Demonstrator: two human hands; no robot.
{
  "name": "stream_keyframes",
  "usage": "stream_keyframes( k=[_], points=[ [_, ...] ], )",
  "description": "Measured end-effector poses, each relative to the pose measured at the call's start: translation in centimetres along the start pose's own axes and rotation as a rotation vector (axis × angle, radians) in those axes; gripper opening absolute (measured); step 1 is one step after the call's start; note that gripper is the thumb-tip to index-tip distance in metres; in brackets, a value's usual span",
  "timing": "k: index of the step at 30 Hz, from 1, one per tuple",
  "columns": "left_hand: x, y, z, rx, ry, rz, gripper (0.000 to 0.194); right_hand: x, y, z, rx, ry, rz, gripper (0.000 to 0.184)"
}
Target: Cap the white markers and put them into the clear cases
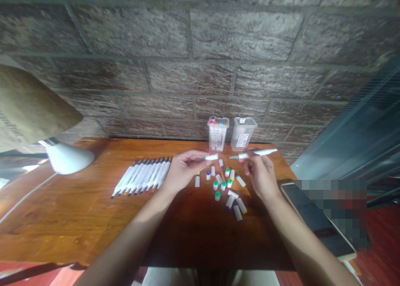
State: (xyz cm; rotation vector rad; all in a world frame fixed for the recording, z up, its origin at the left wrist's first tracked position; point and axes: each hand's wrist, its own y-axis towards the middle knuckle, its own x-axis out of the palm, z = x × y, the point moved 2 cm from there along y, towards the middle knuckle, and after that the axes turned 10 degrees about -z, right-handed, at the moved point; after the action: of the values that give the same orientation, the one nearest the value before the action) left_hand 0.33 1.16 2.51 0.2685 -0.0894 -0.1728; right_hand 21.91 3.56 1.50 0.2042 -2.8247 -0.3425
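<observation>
- Brick-patterned wall (134, 32) rose behind a wooden worktop (93, 219), its left part brightly lit.
- Above the worktop hung a white marker (267, 151), nearly level, its bare grey nib end pointing left. The right hand (261, 173) had it, fingers pinched around the barrel.
- Facing the nib, and apart from it, was a green-ended cap (211, 157). The left hand (184, 167) held it near the green end, thumb and fingers drawn close together.
- Between and below the hands lay loose caps (217, 197), some upright with green tops, others on their sides.
- Just left of the left hand was a row of white markers (146, 175); behind the hands stood a clear box of markers (216, 132) and a second clear box (243, 130).
- Likely troubles: several green caps looked alike, so a mismatch was possible; an off-centre nib could catch the cap's rim and smear; a low wrist might set the loose caps rolling.
- Both boxes bore printed labels (216, 140), too small to read, as was the dark print on the lined-up barrels. Lettering on the brown lampshade (34, 115) ran out of view, perhaps ending in "har".
</observation>
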Motion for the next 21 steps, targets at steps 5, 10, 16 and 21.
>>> stream_keyframes(
  k=[5,10,16,21],
  points=[
    [0.3,-0.1,0.0,-0.009,0.015,0.005,0.027,0.4,-0.4,-0.2,-0.044,-0.05,-0.08,0.031],
    [0.3,0.0,-0.4,-0.015,0.051,-0.013,0.026,0.8,-0.9,-0.7,-0.018,-0.127,-0.127,0.035],
    [0.4,-0.4,-0.6,0.005,0.144,-0.07,0.022,1.5,-1.3,-1.1,0.005,-0.19,-0.252,0.034],
    [0.6,-0.8,-0.8,0.011,0.191,-0.068,0.024,1.2,-1.1,-0.8,0.024,-0.191,-0.33,0.032]
  ],
)
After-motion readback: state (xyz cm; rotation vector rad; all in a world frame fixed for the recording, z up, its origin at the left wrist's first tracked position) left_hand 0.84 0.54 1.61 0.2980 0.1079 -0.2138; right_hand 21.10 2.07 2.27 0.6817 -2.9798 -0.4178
